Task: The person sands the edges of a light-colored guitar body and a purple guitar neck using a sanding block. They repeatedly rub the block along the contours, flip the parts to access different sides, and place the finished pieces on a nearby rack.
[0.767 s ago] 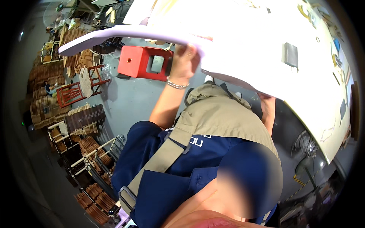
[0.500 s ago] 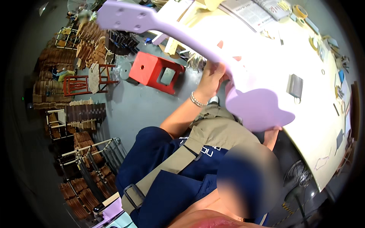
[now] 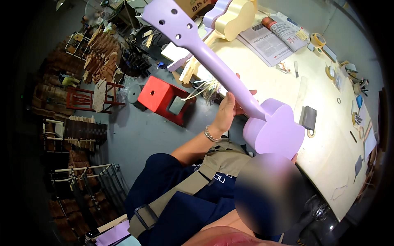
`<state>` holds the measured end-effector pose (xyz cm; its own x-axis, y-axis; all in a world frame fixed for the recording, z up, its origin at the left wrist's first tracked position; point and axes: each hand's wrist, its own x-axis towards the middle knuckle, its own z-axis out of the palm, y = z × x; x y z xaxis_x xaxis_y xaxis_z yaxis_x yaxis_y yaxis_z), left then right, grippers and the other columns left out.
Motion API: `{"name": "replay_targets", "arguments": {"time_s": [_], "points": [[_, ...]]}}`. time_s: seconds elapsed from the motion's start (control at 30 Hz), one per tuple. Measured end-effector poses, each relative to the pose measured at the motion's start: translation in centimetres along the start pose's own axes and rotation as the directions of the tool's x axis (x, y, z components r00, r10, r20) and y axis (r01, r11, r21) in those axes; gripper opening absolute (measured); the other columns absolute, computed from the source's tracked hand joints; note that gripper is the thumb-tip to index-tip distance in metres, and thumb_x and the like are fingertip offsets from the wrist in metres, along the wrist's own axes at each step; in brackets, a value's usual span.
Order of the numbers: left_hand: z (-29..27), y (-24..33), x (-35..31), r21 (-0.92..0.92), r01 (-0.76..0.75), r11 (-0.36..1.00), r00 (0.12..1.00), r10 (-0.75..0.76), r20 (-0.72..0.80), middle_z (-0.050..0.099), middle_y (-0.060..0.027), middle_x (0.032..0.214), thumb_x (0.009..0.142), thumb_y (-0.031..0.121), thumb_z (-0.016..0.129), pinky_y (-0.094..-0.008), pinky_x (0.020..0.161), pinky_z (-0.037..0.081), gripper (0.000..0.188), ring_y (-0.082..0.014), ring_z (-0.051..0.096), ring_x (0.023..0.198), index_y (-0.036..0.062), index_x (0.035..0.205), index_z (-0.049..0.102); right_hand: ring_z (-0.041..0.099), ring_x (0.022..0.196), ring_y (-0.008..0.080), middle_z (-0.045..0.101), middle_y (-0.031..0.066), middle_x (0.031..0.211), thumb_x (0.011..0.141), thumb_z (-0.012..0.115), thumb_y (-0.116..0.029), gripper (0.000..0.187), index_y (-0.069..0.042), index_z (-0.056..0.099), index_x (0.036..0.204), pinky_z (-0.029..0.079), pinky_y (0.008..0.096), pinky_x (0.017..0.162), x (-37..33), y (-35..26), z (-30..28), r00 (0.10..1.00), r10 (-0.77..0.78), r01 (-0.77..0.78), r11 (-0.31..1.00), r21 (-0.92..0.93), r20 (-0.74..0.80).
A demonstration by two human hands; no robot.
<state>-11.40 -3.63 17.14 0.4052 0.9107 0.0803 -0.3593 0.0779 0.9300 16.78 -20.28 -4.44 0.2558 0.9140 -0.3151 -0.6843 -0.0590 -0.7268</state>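
Note:
A lilac ukulele without strings or tuning pegs is held up in front of me, back toward me, with its headstock at the upper left. Around its neck near the body, my left hand is closed, thumb on the near side and fingers showing beyond. A bracelet circles that wrist. My right hand is at the lower end of the body; only a bit of its fingers shows, the rest hidden behind the ukulele and a blurred patch.
A cream worktable curves along the right, bearing a newspaper, a grey block and tape rolls. At its far end lie a yellow ukulele body and another lilac one. A red stool stands on the floor at left.
The ukulele has tilted more upright, its headstock shifting right and its side now showing. Both hands stay on it. The view has shifted, and the tabletop looks less glaring.

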Motion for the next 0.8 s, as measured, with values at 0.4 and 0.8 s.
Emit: {"name": "replay_targets", "arguments": {"time_s": [0.4, 0.8], "points": [[-0.5, 7.1, 1.0, -0.14, -0.269, 0.953, 0.958, 0.28, 0.062, 0.058, -0.0063, 0.079, 0.084, 0.019, 0.065, -0.0385, 0.079, 0.052, 0.027, -0.0185, 0.061, 0.071, 0.0048, 0.101, 0.049, 0.043, 0.044, 0.0167, 0.058, 0.0195, 0.106, 0.08, 0.021, -0.074, 0.089, -0.002, 0.037, 0.131, 0.037, 0.0241, 0.044, -1.9, 0.6, 7.9, 0.876, 0.466, -0.474, 0.879, 0.051, 0.124], [-3.3, 7.8, 0.5, 0.463, -0.329, 0.823, 0.784, 0.512, -0.351, 0.057, -0.0031, 0.085, 0.088, 0.004, 0.058, -0.0263, 0.066, 0.048, 0.021, -0.012, 0.057, 0.069, 0.0011, 0.107, 0.051, 0.044, 0.044, 0.0152, 0.053, 0.0227, 0.122, 0.078, 0.008, -0.079, 0.099, -0.003, 0.03, 0.138, 0.035, 0.0241, 0.043, 0.4, -0.2, 9.6, 0.881, 0.414, -0.376, 0.906, -0.194, 0.23]]}}
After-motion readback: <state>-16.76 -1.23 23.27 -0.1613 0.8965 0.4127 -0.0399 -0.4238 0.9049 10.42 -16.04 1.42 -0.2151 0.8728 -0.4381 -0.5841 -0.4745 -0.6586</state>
